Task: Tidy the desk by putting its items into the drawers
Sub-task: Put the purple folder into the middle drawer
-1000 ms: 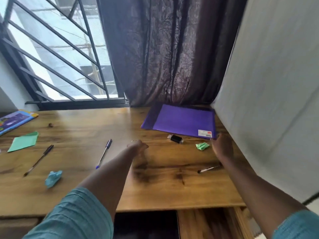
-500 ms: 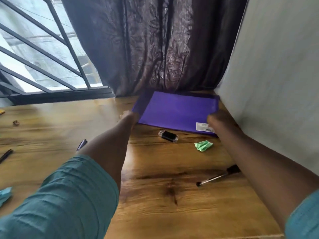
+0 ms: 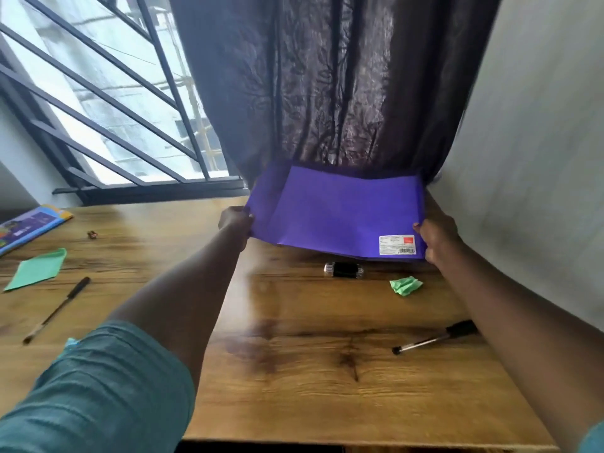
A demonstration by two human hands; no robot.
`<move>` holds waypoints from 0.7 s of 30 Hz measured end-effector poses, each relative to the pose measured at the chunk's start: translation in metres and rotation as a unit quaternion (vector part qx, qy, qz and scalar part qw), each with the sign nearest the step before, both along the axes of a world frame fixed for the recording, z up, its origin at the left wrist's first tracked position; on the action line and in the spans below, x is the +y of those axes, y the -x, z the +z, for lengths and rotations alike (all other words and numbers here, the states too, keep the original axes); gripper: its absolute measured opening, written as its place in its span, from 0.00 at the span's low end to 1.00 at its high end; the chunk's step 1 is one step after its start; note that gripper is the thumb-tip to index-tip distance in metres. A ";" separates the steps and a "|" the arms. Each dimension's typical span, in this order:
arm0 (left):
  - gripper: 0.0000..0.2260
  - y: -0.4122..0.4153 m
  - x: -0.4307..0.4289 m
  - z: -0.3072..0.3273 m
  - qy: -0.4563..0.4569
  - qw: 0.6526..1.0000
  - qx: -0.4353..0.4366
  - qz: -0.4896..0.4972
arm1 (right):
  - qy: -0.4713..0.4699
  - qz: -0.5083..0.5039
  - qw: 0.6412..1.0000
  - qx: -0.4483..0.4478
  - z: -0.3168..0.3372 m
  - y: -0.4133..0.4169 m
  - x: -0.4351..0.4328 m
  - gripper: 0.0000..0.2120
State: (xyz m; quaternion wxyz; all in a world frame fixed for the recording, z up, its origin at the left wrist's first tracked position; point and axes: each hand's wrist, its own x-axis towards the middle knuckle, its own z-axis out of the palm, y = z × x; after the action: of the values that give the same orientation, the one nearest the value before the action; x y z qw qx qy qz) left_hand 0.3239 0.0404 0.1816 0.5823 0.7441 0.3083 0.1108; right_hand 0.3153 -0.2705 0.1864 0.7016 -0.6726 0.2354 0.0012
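A purple folder with a white barcode label is raised off the back of the wooden desk, its near edge tilted up. My left hand grips its near left corner and my right hand grips its near right corner. Just under the folder's near edge lies a small black cylindrical object. A crumpled green paper sits to its right. A black pen lies at the right, partly under my right forearm.
On the left of the desk lie another black pen, a green paper sheet, a colourful book and a tiny dark object. A dark curtain hangs behind; a pale wall borders the right.
Both hands reached forward to the folder, took its near corners and lifted it off the desk. The view has shifted back towards the left.
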 end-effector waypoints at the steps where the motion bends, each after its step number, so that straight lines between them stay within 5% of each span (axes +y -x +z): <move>1: 0.16 0.008 0.004 0.006 0.001 1.000 -0.010 0.001 | -0.002 0.011 1.000 -0.018 0.007 0.005 0.001 0.17; 8: 0.15 0.086 0.053 0.047 0.023 0.994 -0.096 0.037 | 0.003 0.065 0.992 -0.111 0.054 0.057 0.025 0.06; 13: 0.16 0.168 0.074 0.056 0.035 0.990 -0.129 0.051 | 0.045 0.041 0.983 -0.176 0.057 0.119 0.047 0.09; 16: 0.16 0.219 0.088 0.045 0.040 0.995 -0.088 0.038 | 0.064 0.039 0.978 -0.193 0.054 0.170 0.055 0.11; 21: 0.25 0.295 0.095 0.039 -0.088 0.996 0.021 -0.016 | 0.098 0.012 0.960 -0.263 0.060 0.254 0.083 0.11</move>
State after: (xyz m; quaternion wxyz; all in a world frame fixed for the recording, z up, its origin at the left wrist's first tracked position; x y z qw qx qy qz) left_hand 0.0292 0.1354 0.2203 0.5096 0.7994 0.2975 0.1129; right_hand 0.0614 -0.1873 0.2460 0.6692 -0.7175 0.0329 -0.1903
